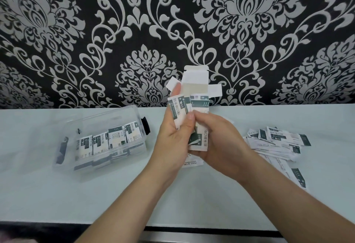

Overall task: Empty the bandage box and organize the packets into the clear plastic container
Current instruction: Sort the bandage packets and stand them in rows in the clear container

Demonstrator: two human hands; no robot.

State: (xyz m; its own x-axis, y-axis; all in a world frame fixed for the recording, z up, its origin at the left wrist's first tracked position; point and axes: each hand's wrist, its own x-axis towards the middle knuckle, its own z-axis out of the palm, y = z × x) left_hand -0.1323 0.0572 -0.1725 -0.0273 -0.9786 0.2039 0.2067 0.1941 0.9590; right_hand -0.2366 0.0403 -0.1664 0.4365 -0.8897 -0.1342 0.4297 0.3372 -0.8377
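The small white-and-dark-green cardboard bandage box (198, 96), flaps open, is raised above the middle of the desk, pinched with a sheaf of thin paper packets (177, 112) by the left hand (171, 137) and right hand (217, 140), both closed on them. Light, flimsy and slick, the packets likely fan or slip; grip the stack by its long edges. The clear plastic container (99, 139) lies left, part-filled; loose packets (278, 142) are heaped right on the smooth pale desk (192, 200) before black-and-silver damask wallpaper (134, 31).
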